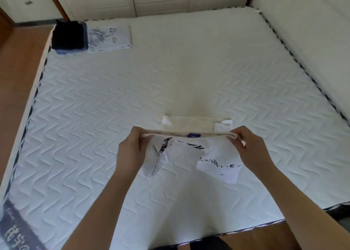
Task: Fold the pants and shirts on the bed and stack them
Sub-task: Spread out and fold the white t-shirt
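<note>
Both forearms reach out as my left hand [132, 147] and right hand [248, 145] pinch the white printed shirt's [189, 155] folded edge taut, keeping its fold straight above the mattress [94, 98]

From my remote seat, my left hand [132, 147] and right hand [250, 145] cover the white shirt's [185, 155] pinched ends — its black print is too creased to read — the far dark folded stack [69, 36] is blurred, and the frame edges crop the mattress [170, 79].
</note>
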Available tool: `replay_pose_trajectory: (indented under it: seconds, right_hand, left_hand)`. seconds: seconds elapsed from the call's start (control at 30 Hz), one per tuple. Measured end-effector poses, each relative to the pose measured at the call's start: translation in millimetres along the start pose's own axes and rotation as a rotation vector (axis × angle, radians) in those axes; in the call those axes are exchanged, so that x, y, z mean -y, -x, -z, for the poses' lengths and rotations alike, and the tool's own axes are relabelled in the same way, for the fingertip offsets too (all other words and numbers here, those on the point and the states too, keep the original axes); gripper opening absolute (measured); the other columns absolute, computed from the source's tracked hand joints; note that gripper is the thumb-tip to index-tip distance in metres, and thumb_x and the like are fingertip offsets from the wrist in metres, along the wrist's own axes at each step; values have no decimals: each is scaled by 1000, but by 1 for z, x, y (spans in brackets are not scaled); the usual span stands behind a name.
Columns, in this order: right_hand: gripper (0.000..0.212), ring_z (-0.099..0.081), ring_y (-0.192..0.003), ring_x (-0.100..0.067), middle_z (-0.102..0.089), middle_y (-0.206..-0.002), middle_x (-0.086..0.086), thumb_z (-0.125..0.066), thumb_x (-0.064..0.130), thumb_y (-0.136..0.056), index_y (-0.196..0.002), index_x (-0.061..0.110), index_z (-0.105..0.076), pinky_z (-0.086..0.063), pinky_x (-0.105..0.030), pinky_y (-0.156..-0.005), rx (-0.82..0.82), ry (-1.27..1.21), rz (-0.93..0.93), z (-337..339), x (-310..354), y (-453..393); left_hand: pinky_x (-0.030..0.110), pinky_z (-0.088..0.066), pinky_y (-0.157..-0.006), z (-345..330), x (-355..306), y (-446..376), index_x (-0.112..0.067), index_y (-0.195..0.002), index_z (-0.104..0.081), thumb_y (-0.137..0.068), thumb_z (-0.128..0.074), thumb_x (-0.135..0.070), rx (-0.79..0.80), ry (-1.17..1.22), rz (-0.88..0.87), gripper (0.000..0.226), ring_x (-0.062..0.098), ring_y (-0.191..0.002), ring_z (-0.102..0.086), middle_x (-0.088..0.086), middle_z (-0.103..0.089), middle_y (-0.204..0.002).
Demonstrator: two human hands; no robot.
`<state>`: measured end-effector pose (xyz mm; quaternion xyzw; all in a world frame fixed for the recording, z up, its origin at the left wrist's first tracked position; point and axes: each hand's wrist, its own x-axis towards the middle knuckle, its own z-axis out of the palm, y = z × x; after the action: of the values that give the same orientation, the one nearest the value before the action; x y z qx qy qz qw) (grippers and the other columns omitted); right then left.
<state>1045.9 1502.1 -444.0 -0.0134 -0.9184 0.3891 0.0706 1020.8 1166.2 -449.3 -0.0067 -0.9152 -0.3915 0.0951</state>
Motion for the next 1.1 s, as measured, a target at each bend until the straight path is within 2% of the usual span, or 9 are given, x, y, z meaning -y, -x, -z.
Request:
replay_pose_trajectory:
  seconds: [0.07,0.2,0.37,0.47,0.53,0.77,0.9,1.0,1.1]
  right_hand:
    - [11,-51,-63,-14,-58,-67,5,-63,29,-94,-86,35,-57,-37,-16,-54,-38,-39,21,6,31,-2]
    - [15,-49,-60,-15,-61,-73,3,-65,30,-93,-84,41,-59,-36,-16,-52,-108,-165,-2,13,92,-4]
    - [16,-54,-66,-9,-64,-75,14,-67,30,-91,-81,40,-61,-39,-12,-56,-153,-168,35,28,158,-10]
    - [17,-56,-67,2,-64,-73,27,-70,32,-87,-78,41,-60,-40,-8,-57,-186,-170,71,35,195,-16]
    - [16,-54,-60,4,-63,-67,27,-71,31,-87,-80,39,-60,-38,-8,-55,-202,-204,95,34,216,-20]
    - [16,-48,-55,3,-58,-57,21,-67,27,-91,-76,32,-64,-34,-7,-53,-207,-317,220,30,266,-32]
    - [13,-48,-58,2,-64,-68,11,-65,28,-92,-80,33,-64,-36,-9,-55,-148,-340,263,24,275,-38]
    - [15,-50,-61,-2,-65,-70,11,-64,27,-93,-80,35,-64,-37,-11,-56,-65,-373,285,17,277,-44]
    - [12,-51,-66,-7,-68,-78,0,-63,28,-94,-83,29,-64,-38,-16,-60,13,-375,316,10,277,-50]
  left_hand:
    - [14,-36,-47,23,-6,-8,-41,-85,-41,-93,-61,-25,-16,81,21,27,3,-61,-54,-9,-56,-63]
    - [11,-34,-48,82,-15,-22,-45,-85,-44,-91,-66,-27,-34,130,-69,29,3,-53,-45,-17,-50,-59]
    - [4,-36,-56,161,-27,-36,-35,-108,-56,-80,-77,-33,-94,73,-186,35,-2,-59,-52,-17,-51,-58]
    - [0,-35,-63,200,-31,-41,-24,-91,-70,-80,-77,-31,-129,47,-205,15,-14,-68,-54,-34,-61,-70]
    - [0,-34,-67,220,-33,-39,-25,-84,-67,-86,-73,-25,-165,38,-234,6,-17,-74,-54,-40,-59,-79]
    - [8,-36,-57,258,-43,-24,-33,-92,-51,-98,-53,-27,-334,86,-166,9,-2,-72,-53,4,-59,-71]
    - [24,-41,-59,276,-48,-16,-35,-93,-49,-98,-54,-30,-361,9,-153,8,2,-68,-53,-4,-58,-73]
    - [27,-43,-61,291,-48,-7,-38,-93,-50,-96,-54,-38,-305,-102,-150,5,5,-70,-56,-4,-61,-74]
    - [26,-42,-58,305,-48,4,-39,-95,-49,-95,-53,-44,-244,-181,-103,7,-3,-78,-55,-7,-61,-74]
